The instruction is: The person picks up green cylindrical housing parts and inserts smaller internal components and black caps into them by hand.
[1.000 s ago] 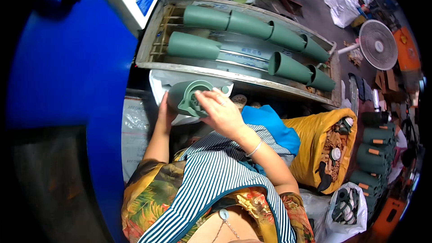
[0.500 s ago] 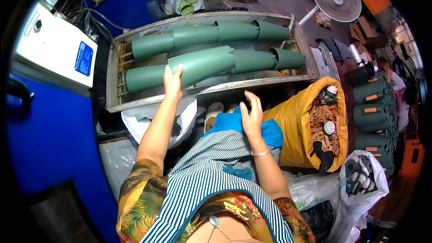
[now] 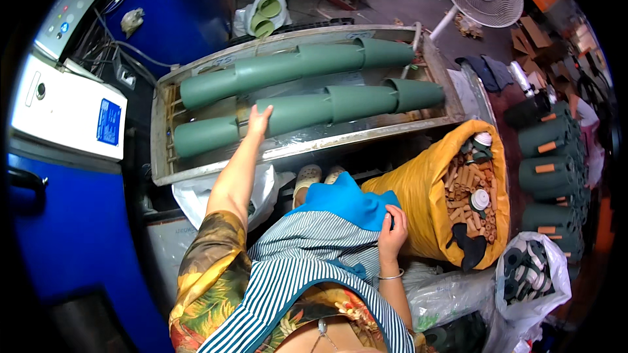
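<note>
a: nearest in, where's the right hand [image 3: 392,230]?

b: low by the lap, fingers curled onto the edge of the blue cloth [image 3: 347,201], just short of the yellow sack [image 3: 418,196] of brown tubes. whether it truly pinches the cloth, i cannot tell.

a: and the left hand [image 3: 259,120]?

b: stretched out far ahead, fingers straight and together, open, holding nothing. the fingertips rest on the near stack of green pots [image 3: 307,111] lying in the metal tray [image 3: 160,150].

a: how does that stack lie from those fingers?

b: its long axis runs across, left to right, so the fingers meet it side-on. most of it runs off to the right of the fingertips, a separate short piece lies to their left. a second row [image 3: 294,68] lies just beyond them, parallel.

a: which hand is nearer?

b: the left, touching; the right is well apart.
</note>
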Available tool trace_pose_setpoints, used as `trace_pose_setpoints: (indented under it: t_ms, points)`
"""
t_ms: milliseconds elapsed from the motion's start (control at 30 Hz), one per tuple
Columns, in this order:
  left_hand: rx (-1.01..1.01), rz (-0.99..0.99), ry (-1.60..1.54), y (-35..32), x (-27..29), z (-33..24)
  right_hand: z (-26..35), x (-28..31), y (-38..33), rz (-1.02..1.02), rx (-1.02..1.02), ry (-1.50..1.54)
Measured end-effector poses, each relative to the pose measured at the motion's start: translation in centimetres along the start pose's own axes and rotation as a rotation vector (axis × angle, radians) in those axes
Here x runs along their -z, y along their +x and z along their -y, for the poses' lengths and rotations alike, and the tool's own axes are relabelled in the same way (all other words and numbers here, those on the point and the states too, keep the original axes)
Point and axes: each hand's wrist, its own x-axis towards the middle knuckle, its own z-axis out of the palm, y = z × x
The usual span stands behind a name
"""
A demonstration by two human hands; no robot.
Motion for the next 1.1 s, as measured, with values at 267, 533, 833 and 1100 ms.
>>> trace_pose_setpoints:
  t_ms: [267, 533, 833, 1100]
  points:
    - [-0.684, 0.216, 1.646, -0.9, 7.7, -1.7, -0.5, -1.0, -0.6, -0.015, 0.058, -0.136]
    - [-0.774, 0.549, 1.938, 1.6, 16.4, -11.8, 0.3, -1.6, -0.8, 0.026, 0.161, -0.201]
    - [-0.562, 0.472, 1.092, -6.7, 23.0, -21.8, 0.1, -2.0, -1.2, 0.027, 0.221, -0.300]
    - [-0.481, 0.301, 1.038, -9.7, 23.3, -20.9, 0.1, -1.5, -2.5, 0.025, 0.257, -0.272]
